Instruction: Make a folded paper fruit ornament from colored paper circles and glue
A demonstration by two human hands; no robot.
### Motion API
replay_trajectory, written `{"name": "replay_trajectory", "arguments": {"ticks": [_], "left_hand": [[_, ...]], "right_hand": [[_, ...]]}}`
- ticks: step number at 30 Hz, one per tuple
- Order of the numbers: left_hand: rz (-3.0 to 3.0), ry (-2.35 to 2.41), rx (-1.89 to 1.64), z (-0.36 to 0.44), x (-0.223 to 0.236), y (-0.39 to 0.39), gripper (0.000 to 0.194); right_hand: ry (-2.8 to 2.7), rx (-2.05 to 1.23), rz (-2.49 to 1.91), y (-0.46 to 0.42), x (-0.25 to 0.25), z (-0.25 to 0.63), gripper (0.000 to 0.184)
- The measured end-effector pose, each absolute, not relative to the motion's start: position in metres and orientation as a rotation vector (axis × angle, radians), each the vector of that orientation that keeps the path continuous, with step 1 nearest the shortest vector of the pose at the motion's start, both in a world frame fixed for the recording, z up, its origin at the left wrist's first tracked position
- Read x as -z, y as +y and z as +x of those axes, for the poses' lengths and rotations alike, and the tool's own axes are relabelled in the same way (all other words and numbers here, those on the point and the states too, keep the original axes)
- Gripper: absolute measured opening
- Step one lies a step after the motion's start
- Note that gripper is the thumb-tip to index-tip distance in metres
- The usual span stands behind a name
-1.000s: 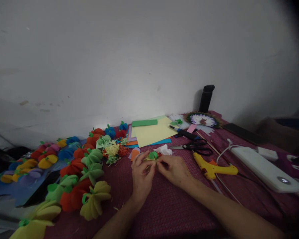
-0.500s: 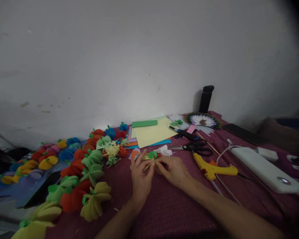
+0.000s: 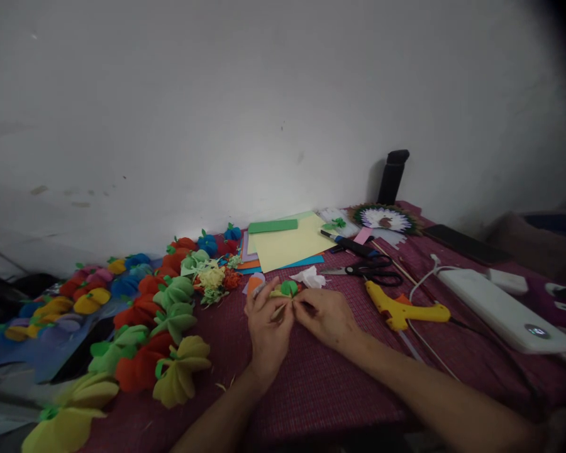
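Between both hands, a small yellow craft pumpkin with a round green top is pinched; its lower part is mostly hidden by fingers. My left hand is closed around its left side, thumb and fingertips pressed together at the front. From the right, my right hand pinches the front edge with thumb and forefinger, its fingertips touching those of my left hand. An orange scrap lies just behind my left fingers. Behind my right hand is a crumpled white tissue.
Several coloured craft pumpkins fill the left side, beside a heap of shredded scraps. Paper sheets lie behind. To the right are black scissors, a utility knife, a yellow glue gun and a white power bank.
The view has tilted slightly, so the table's back sits higher in the picture. Both hands keep their hold on the pumpkin, with only slight finger movement.
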State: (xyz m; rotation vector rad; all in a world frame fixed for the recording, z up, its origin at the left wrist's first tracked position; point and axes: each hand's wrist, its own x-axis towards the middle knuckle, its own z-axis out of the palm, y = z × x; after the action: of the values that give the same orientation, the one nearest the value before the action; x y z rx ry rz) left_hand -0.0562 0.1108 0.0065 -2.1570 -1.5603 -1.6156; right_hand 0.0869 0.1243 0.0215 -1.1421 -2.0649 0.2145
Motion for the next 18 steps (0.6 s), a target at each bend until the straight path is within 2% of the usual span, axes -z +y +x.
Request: {"name": "replay_trajectory", "arguments": {"ticks": [18], "left_hand": [[-2.261, -1.703, 1.832, -0.0593, -0.0086, 0.114, 0.012]], "right_hand": [[-1.934, -0.517, -1.102, 0.1254, -0.0242, 0.0874, 0.014]]}}
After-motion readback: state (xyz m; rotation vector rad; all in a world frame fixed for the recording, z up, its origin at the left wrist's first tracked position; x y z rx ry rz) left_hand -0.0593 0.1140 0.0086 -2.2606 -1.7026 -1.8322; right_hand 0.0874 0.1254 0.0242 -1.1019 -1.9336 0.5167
